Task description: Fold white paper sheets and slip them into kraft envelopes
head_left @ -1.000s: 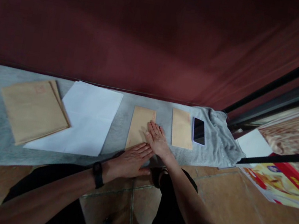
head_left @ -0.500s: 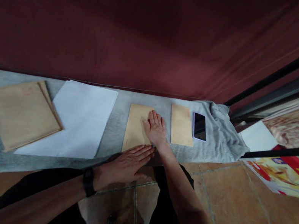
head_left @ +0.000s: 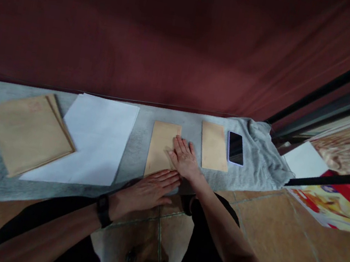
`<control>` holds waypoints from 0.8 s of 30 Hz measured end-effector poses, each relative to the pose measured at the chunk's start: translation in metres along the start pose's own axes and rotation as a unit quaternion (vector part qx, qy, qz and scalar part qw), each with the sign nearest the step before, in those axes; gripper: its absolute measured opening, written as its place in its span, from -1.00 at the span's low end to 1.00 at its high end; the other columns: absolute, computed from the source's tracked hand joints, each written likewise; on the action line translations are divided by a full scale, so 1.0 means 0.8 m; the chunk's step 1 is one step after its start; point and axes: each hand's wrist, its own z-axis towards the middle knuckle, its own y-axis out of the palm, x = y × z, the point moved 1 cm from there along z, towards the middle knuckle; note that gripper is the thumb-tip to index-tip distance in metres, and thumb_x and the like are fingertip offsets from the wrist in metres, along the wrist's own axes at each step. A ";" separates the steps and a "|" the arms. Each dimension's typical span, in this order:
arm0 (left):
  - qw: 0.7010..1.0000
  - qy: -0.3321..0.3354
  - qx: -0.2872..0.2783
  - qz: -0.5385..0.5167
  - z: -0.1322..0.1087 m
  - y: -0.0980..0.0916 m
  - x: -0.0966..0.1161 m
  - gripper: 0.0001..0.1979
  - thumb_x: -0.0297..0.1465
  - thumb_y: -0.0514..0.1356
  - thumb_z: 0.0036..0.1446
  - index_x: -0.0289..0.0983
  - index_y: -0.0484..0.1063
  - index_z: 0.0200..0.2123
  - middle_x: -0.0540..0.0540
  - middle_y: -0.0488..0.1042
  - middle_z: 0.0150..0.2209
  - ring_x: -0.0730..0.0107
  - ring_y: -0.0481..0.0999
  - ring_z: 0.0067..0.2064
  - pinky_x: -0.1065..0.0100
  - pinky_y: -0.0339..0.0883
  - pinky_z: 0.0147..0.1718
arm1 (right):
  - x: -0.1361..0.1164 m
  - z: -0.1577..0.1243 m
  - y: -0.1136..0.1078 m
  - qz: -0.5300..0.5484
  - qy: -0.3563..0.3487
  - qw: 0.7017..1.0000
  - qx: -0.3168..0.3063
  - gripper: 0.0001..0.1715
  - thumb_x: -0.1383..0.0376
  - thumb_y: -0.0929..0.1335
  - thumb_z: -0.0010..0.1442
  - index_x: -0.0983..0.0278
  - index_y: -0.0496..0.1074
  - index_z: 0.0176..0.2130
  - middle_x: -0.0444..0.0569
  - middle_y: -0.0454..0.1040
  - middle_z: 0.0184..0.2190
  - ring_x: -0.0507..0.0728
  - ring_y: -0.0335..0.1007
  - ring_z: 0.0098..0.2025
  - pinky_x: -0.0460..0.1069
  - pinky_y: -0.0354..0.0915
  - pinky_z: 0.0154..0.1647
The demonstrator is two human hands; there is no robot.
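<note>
A brown paper envelope [head_left: 162, 144] lies flat on the grey cloth in front of me, with small reddish print near its top right corner. Across its lower edge rests my left hand [head_left: 154, 189], fingers stretched out and a black band on the wrist. My right hand [head_left: 186, 159] lies flat on the envelope's right side, fingers extended, its heel just above my left fingertips. Neither hand grips anything. The envelope's bottom edge is hidden under my left hand. Just to the right, a second brown envelope [head_left: 214, 147] lies apart from my hands.
A phone [head_left: 236, 148] lies right of the second envelope. On the left, larger brown envelopes [head_left: 29, 132] overlap a stack of white paper [head_left: 99, 140]. The grey cloth [head_left: 139, 142] is rumpled at its right end, near black bars and a colourful printed box [head_left: 335, 200].
My right hand has slid slightly down and toward the right on the envelope, uncovering its top right corner. My left hand stays nearly in place.
</note>
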 end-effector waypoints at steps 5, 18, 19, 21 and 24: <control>0.998 -0.030 0.026 0.048 0.000 -0.001 -0.005 -0.53 -0.38 0.01 0.45 -0.28 0.26 0.36 -0.22 0.38 0.36 0.24 0.36 0.37 0.15 0.16 0.37 | 0.001 -0.013 -0.006 0.021 -0.032 0.999 -0.018 -0.32 0.09 0.13 0.54 0.33 0.08 0.48 0.05 0.02 0.51 0.26 -0.06 0.54 0.26 -0.15 0.56; 0.993 -0.031 -0.001 0.112 -0.003 -0.012 -0.015 -0.49 -0.64 0.00 0.29 -0.26 0.37 0.24 -0.20 0.49 0.26 0.20 0.46 0.29 0.14 0.27 0.30 | 0.006 -0.016 -0.027 0.063 -0.060 0.996 -0.027 -0.39 0.12 0.10 0.55 0.26 0.19 0.44 0.00 0.12 0.49 0.15 0.01 0.52 0.18 -0.06 0.55; 0.994 -0.038 0.003 0.106 -0.002 -0.012 -0.015 -0.49 -0.63 0.01 0.29 -0.25 0.37 0.25 -0.20 0.48 0.27 0.19 0.44 0.30 0.14 0.26 0.31 | 0.007 -0.015 -0.027 0.061 -0.058 0.996 -0.027 -0.38 0.12 0.10 0.55 0.27 0.20 0.44 0.01 0.11 0.49 0.15 0.01 0.52 0.18 -0.06 0.54; 0.994 -0.051 0.012 0.092 0.000 -0.015 -0.017 -0.51 -0.61 0.04 0.31 -0.25 0.37 0.25 -0.21 0.46 0.28 0.18 0.42 0.32 0.14 0.24 0.32 | 0.008 -0.013 -0.026 0.059 -0.052 0.997 -0.026 -0.39 0.13 0.10 0.55 0.28 0.21 0.44 0.02 0.12 0.49 0.17 0.02 0.52 0.18 -0.04 0.53; 0.995 -0.074 0.027 0.063 0.008 -0.020 -0.021 -0.59 -0.56 0.06 0.33 -0.25 0.43 0.19 -0.19 0.51 0.23 0.19 0.45 0.29 0.15 0.28 0.29 | 0.012 -0.010 -0.022 0.052 -0.042 0.998 -0.019 -0.39 0.15 0.10 0.54 0.29 0.21 0.43 0.04 0.14 0.48 0.19 0.01 0.52 0.20 -0.02 0.53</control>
